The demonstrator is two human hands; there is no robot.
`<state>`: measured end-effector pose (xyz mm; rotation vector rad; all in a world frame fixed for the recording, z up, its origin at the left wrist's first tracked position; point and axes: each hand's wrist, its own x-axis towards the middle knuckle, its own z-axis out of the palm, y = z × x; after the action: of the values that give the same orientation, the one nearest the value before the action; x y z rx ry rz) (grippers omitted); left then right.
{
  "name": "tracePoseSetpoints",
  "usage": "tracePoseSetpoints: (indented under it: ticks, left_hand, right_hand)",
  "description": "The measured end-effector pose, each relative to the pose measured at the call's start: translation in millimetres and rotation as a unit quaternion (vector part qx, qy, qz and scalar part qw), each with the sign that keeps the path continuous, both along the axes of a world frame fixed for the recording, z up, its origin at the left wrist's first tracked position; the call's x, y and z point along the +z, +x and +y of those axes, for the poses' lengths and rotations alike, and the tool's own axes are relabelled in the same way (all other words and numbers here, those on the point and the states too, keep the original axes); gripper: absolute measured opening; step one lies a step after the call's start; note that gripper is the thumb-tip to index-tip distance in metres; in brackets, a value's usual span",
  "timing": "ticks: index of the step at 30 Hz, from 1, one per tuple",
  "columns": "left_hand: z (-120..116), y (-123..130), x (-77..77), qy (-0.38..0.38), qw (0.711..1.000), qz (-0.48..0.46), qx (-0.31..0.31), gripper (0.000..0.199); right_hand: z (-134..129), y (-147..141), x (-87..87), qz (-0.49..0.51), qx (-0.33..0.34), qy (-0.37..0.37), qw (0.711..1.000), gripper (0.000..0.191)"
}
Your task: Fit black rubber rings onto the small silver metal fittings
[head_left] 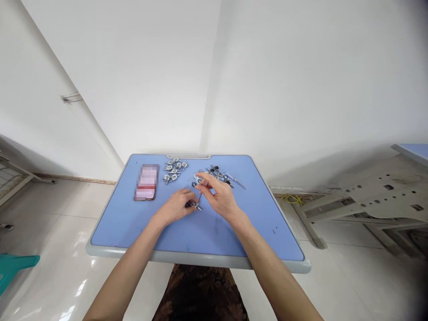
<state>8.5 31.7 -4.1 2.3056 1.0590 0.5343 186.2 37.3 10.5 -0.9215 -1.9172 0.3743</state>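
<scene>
My left hand (178, 206) is closed on a small metal fitting (195, 205) with a dark part and a silver stub, pressed down at the desk's middle. My right hand (219, 195) pinches a thin rod-like tool (200, 198), which slants down to the fitting. The upper end of this tool is hidden by my fingers. Behind my right hand lies a pile of small metal fittings with black rings (216, 170). A separate group of silver fittings (174, 168) lies to its left, near the desk's far edge.
On the blue desk (267, 218), a phone (146, 182) lies at the left. A slim clear-and-metal tool (236, 180) rests right of the pile. A white wall (160, 89) rises behind. A grey desk frame (377, 200) stands at the right, a green stool (16, 267) at lower left.
</scene>
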Motion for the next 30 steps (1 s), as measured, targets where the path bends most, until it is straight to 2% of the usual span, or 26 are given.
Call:
tracePoseSetpoints:
  ticks: [4, 9, 12, 20, 30]
  left_hand:
    - [0.6, -0.8, 0.6, -0.012, 1.000, -0.002, 0.002, 0.011]
    - [3.7, -2.8, 0.6, -0.049, 0.998, -0.033, -0.002, 0.010]
    - [5.8, -4.8, -0.5, -0.084, 0.995, -0.055, 0.004, 0.011]
    - [10.9, -6.9, -6.0, -0.128, 0.987, -0.088, -0.028, 0.014]
    - [9.8, -5.1, -4.6, -0.089, 0.993, -0.068, -0.031, 0.013]
  right_hand:
    - [-0.5, -0.2, -0.7, 0.003, -0.028, 0.034, 0.999, 0.028]
    - [-2.8, 2.3, 3.7, -0.008, 0.040, 0.002, 0.999, 0.040]
    - [-3.2, 3.6, 6.8, 0.011, 0.057, -0.013, 0.998, 0.042]
    - [1.5, 3.0, 5.7, 0.057, 0.026, -0.037, 0.997, 0.036]
    - [6.5, 2.8, 3.1, 0.061, -0.017, -0.049, 0.997, 0.028]
